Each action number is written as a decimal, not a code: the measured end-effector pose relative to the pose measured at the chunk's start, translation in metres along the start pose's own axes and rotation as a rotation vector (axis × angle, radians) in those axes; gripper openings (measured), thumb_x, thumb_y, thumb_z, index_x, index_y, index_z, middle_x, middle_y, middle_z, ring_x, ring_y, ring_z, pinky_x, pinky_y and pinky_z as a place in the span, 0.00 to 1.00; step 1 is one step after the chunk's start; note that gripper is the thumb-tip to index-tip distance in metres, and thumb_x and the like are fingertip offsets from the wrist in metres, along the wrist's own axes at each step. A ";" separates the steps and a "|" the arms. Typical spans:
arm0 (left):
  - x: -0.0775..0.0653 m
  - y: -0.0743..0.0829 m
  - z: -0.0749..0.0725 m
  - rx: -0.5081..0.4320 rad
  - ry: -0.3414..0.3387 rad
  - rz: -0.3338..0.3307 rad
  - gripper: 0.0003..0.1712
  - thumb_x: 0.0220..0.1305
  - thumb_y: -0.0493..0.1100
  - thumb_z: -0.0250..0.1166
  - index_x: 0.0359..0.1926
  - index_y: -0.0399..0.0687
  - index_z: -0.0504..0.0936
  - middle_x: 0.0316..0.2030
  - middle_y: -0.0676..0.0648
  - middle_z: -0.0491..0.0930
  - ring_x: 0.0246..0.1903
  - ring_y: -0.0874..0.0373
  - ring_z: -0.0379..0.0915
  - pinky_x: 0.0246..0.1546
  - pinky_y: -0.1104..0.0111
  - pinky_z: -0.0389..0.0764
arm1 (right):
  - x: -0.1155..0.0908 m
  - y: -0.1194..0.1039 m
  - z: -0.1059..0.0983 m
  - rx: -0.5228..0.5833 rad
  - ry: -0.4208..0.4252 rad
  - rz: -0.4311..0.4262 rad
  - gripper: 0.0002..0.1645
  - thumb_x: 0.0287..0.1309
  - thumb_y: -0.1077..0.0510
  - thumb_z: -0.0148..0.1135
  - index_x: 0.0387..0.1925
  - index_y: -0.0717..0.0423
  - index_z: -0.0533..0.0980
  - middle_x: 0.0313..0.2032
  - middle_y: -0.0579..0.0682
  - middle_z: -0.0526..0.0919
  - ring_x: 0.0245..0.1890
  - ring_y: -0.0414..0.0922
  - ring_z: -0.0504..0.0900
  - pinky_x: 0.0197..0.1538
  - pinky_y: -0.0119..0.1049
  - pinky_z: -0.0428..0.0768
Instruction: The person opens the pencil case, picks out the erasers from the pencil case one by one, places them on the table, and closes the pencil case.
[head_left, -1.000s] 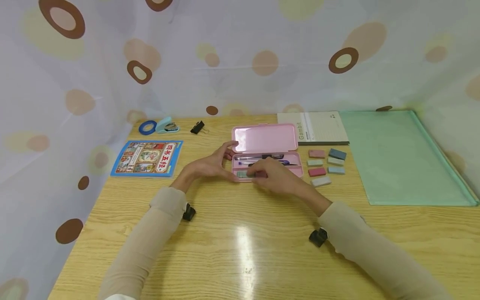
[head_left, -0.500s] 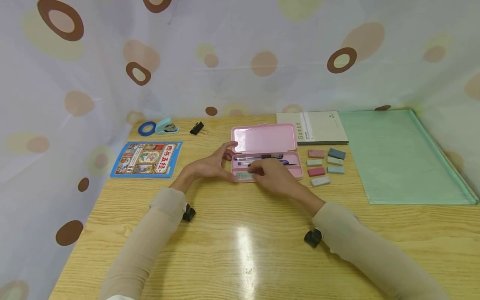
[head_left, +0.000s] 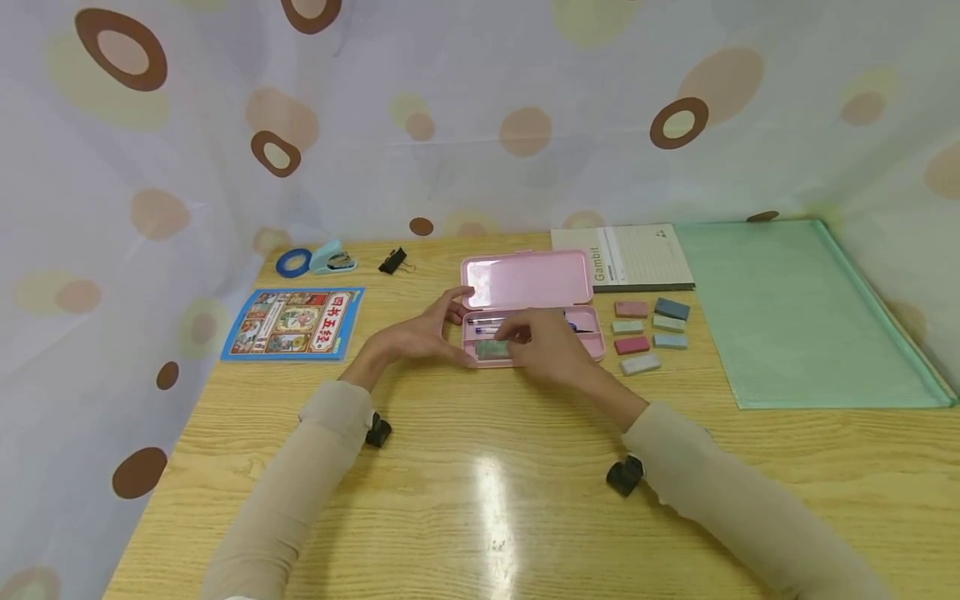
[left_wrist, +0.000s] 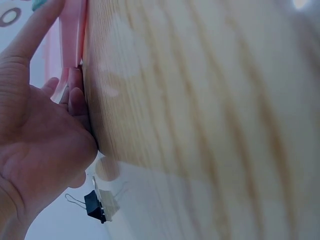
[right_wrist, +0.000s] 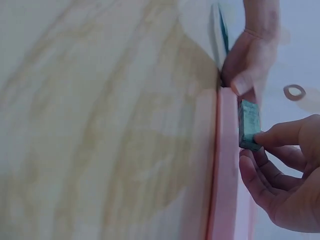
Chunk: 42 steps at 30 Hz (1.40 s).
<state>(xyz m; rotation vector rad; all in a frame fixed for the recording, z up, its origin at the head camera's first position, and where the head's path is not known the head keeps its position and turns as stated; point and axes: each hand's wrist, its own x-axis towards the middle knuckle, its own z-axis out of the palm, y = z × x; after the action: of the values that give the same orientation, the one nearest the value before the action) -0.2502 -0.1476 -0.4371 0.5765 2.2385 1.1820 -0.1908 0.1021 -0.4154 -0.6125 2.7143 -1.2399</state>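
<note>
A pink pencil case [head_left: 527, 279] lies with its lid laid back, several pens [head_left: 487, 326] in its rear section. My left hand [head_left: 416, 335] spans its left end, thumb at the front corner and fingers by the lid hinge. With thumb and fingertips my right hand [head_left: 551, 346] pinches one end of a green eraser [right_wrist: 249, 125] over the front section. The right wrist view has this eraser showing above the case's front wall. Part of the pens and the front section is hidden behind my right hand.
Several loose erasers [head_left: 632, 344] lie right of the case. Behind them are a notebook [head_left: 645, 254] and a green zip folder [head_left: 810, 317]. Leftward sit a blue booklet [head_left: 294, 325], a tape roll [head_left: 293, 262], a mint stapler [head_left: 332, 257] and a binder clip [head_left: 393, 260].
The green eraser has tilted or risen a little in the right hand's pinch. My right hand has shifted slightly. The left hand stays at the case's end.
</note>
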 end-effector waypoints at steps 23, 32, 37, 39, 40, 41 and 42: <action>0.001 -0.003 -0.002 0.018 -0.013 0.011 0.68 0.53 0.47 0.83 0.82 0.63 0.44 0.68 0.45 0.62 0.68 0.51 0.59 0.73 0.56 0.62 | -0.100 0.086 -0.137 -0.076 0.070 0.222 0.13 0.71 0.54 0.66 0.52 0.54 0.85 0.49 0.55 0.85 0.42 0.43 0.82 0.41 0.33 0.79; 0.001 -0.004 -0.003 0.023 -0.012 0.008 0.68 0.52 0.46 0.83 0.82 0.62 0.44 0.67 0.46 0.62 0.68 0.51 0.59 0.72 0.57 0.62 | -0.131 0.111 -0.159 -0.132 -0.012 0.229 0.11 0.73 0.57 0.64 0.52 0.53 0.84 0.46 0.53 0.86 0.40 0.43 0.83 0.40 0.33 0.80; 0.000 -0.003 -0.003 0.019 -0.010 0.012 0.68 0.52 0.46 0.83 0.82 0.61 0.44 0.67 0.45 0.62 0.67 0.51 0.59 0.72 0.57 0.62 | -0.132 0.118 -0.161 -0.181 -0.048 0.178 0.09 0.71 0.61 0.64 0.49 0.53 0.85 0.42 0.50 0.87 0.38 0.40 0.83 0.38 0.34 0.80; 0.000 -0.002 -0.003 0.016 -0.012 0.015 0.68 0.52 0.46 0.83 0.82 0.61 0.44 0.67 0.45 0.62 0.67 0.51 0.59 0.72 0.56 0.62 | -0.130 0.121 -0.161 -0.196 -0.058 0.167 0.09 0.71 0.62 0.64 0.49 0.54 0.85 0.41 0.49 0.87 0.38 0.41 0.83 0.37 0.35 0.80; 0.000 -0.001 -0.003 0.015 -0.012 0.016 0.68 0.52 0.46 0.83 0.82 0.61 0.44 0.67 0.45 0.62 0.67 0.50 0.59 0.72 0.56 0.62 | -0.128 0.122 -0.160 -0.203 -0.062 0.164 0.09 0.71 0.63 0.64 0.49 0.54 0.85 0.41 0.49 0.87 0.37 0.41 0.83 0.37 0.35 0.80; 0.000 -0.001 -0.003 0.013 -0.012 0.016 0.68 0.52 0.45 0.83 0.82 0.61 0.44 0.67 0.45 0.62 0.67 0.50 0.59 0.72 0.56 0.62 | -0.127 0.123 -0.160 -0.209 -0.066 0.162 0.09 0.70 0.63 0.64 0.49 0.55 0.85 0.41 0.49 0.87 0.37 0.41 0.83 0.36 0.35 0.80; 0.000 -0.001 -0.003 0.012 -0.013 0.017 0.68 0.52 0.45 0.83 0.82 0.60 0.44 0.67 0.45 0.62 0.67 0.50 0.59 0.72 0.56 0.62 | -0.125 0.124 -0.161 -0.213 -0.071 0.163 0.10 0.70 0.64 0.64 0.49 0.55 0.85 0.41 0.49 0.87 0.37 0.42 0.83 0.36 0.35 0.79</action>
<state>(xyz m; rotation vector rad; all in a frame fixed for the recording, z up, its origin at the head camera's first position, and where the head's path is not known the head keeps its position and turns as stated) -0.2519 -0.1495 -0.4364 0.6072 2.2352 1.1712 -0.1553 0.3379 -0.4103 -0.4339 2.7925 -0.8829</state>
